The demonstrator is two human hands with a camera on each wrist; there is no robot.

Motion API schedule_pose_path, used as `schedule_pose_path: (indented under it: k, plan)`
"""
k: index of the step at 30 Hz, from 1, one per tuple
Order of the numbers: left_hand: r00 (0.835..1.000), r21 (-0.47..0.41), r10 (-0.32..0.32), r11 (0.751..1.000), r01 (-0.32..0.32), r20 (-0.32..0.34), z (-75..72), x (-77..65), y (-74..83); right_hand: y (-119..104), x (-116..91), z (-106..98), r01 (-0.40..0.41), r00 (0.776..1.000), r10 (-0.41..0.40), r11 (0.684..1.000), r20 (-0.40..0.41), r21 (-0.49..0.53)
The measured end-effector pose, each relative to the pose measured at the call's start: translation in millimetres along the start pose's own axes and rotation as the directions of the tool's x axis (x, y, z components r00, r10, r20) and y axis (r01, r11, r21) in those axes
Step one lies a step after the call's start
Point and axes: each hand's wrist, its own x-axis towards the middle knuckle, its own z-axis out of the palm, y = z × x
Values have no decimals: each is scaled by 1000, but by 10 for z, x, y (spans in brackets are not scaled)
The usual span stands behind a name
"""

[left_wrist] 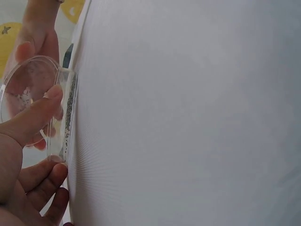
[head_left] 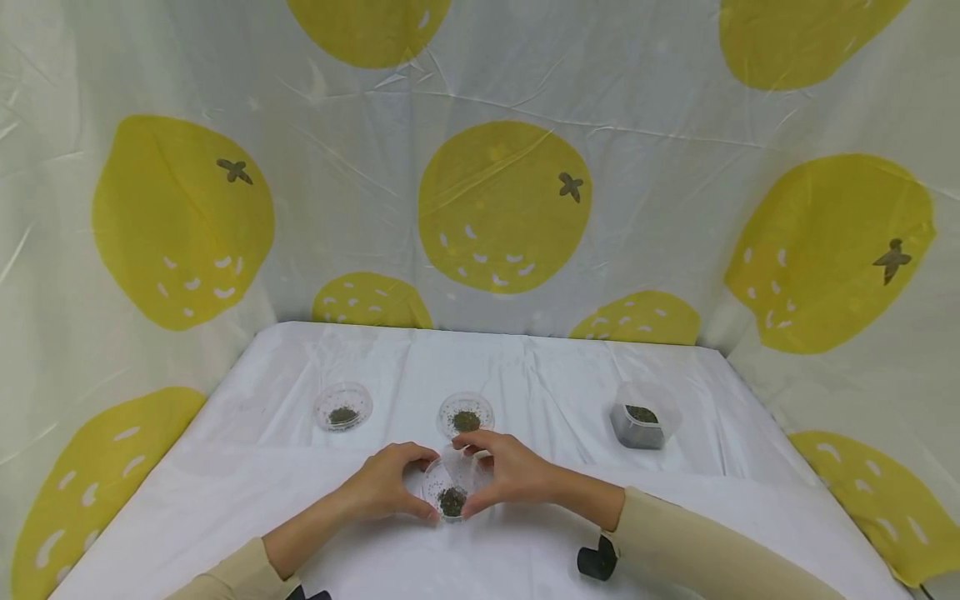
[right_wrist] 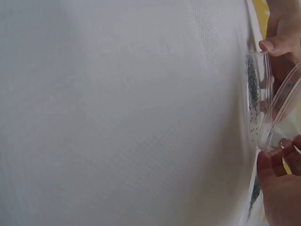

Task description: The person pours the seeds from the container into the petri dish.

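Between the hands, a clear round petri dish [head_left: 441,481] sits on the white cloth, with a small heap of dark green dried flakes [head_left: 452,502] in it. My left hand [head_left: 386,483] grips its rim from the left, thumb and fingers spread around the side [left_wrist: 54,127]. Over the dish's right side, my right hand [head_left: 513,471] holds a clear round lid [right_wrist: 281,110] between thumb and fingers. That lid is tilted, its far edge raised off the dish, as both wrist views show.
Just beyond the hands stands another clear dish [head_left: 486,410] of flakes. A similar dish [head_left: 360,402] is at the back left. A clear, squarish tub [head_left: 637,435] with dark green flakes stands at the right. A lemon-print curtain [head_left: 510,92] surrounds the white-covered table [head_left: 570,367].
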Motion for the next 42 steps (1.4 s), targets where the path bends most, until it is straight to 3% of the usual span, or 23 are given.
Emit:
schedule_pose_path:
  k: [7,15,42]
  plan:
    - [1000,-9,-4,1000,4,4,2,4,-1,-18,41,24,27,1000,-26,991,12,-129]
    - [1000,-22,-6,1000,6,6,-10,4,9,-55,75,75,21,1000,-19,956,9,-293]
    - [999,-30,-3,1000,5,38,-41,-10,19,-94,129,148,52,998,-23,865,65,-499]
